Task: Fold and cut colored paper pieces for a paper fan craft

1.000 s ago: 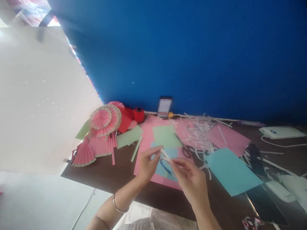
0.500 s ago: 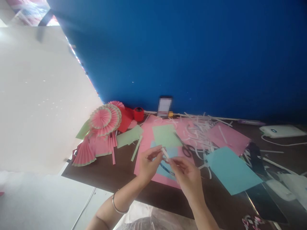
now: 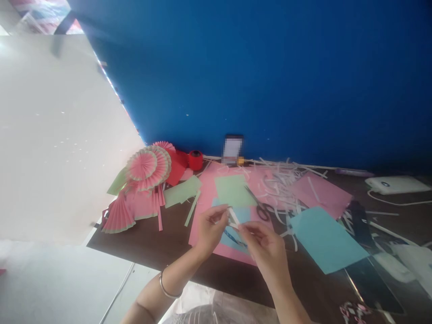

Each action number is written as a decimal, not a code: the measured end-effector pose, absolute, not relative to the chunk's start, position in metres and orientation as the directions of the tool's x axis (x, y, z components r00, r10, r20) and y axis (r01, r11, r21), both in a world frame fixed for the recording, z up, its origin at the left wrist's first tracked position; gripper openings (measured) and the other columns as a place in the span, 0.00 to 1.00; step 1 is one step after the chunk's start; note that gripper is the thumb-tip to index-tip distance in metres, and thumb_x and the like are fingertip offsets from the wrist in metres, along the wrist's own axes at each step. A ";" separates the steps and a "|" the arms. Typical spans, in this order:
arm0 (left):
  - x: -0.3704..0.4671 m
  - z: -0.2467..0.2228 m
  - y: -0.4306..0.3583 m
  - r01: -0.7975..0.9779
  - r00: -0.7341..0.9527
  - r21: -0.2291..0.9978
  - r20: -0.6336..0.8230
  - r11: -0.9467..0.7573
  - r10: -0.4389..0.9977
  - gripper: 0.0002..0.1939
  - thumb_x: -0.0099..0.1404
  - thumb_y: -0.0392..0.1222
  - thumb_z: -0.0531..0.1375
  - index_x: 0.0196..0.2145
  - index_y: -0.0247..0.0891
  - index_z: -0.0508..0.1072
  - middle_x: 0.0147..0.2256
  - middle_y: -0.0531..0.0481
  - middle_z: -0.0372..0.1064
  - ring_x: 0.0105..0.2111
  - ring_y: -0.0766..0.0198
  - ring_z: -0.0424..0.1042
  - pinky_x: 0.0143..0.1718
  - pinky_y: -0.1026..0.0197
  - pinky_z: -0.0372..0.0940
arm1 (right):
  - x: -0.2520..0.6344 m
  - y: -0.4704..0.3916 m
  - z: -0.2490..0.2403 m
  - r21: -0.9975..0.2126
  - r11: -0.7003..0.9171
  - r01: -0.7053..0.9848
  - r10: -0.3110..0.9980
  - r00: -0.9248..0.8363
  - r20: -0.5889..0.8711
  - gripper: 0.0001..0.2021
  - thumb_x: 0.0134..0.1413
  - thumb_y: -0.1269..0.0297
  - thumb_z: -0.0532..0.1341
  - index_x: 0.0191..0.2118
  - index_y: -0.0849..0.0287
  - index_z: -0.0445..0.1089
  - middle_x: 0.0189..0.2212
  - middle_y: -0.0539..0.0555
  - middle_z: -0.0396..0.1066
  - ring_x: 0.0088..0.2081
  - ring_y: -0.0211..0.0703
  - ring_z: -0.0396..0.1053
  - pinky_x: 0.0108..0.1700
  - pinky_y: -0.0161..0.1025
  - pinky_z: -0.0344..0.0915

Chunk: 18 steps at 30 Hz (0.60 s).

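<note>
Your left hand [image 3: 212,229] and right hand [image 3: 266,247] pinching one narrow white paper strip [image 3: 234,217], above one large pink paper sheet [image 3: 202,202], one pair of dark-handled scissors [image 3: 263,213] nearby, one curved blue band [image 3: 231,235] partly hidden, white paper scraps [image 3: 277,188] too tangled to count

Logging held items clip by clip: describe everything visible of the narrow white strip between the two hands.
The narrow white strip looks like paper or tape and is roughly straight. It slants, its upper end pinched by the left hand, its lower end by the right hand, over a flat light-blue paper sheet. A curved blue-patterned band shows just below; whether they join is unclear.
</note>
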<state>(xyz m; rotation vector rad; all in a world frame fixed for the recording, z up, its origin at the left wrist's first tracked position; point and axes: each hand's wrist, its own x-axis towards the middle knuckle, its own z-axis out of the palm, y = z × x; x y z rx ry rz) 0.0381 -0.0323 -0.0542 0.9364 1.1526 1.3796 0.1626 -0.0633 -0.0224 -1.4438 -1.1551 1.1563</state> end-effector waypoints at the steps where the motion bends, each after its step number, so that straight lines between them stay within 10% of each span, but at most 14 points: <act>1: 0.038 -0.055 -0.032 -0.208 -0.139 0.978 -0.051 0.022 0.989 0.10 0.56 0.41 0.61 0.36 0.35 0.77 0.36 0.42 0.75 0.38 0.57 0.74 0.39 0.58 0.70 | 0.163 -0.064 -0.022 -0.985 -0.130 0.116 0.986 0.119 -0.116 0.12 0.45 0.55 0.64 0.27 0.60 0.71 0.22 0.52 0.72 0.24 0.41 0.69 0.25 0.35 0.66; 18: 0.040 -0.051 -0.034 -0.351 -0.113 0.936 -0.074 0.030 0.991 0.12 0.55 0.42 0.62 0.36 0.35 0.76 0.35 0.43 0.75 0.39 0.54 0.74 0.31 0.60 0.73 | 0.159 -0.061 -0.027 -0.982 -0.167 0.089 0.977 0.145 -0.154 0.14 0.45 0.53 0.64 0.29 0.62 0.72 0.26 0.58 0.75 0.30 0.48 0.72 0.26 0.38 0.69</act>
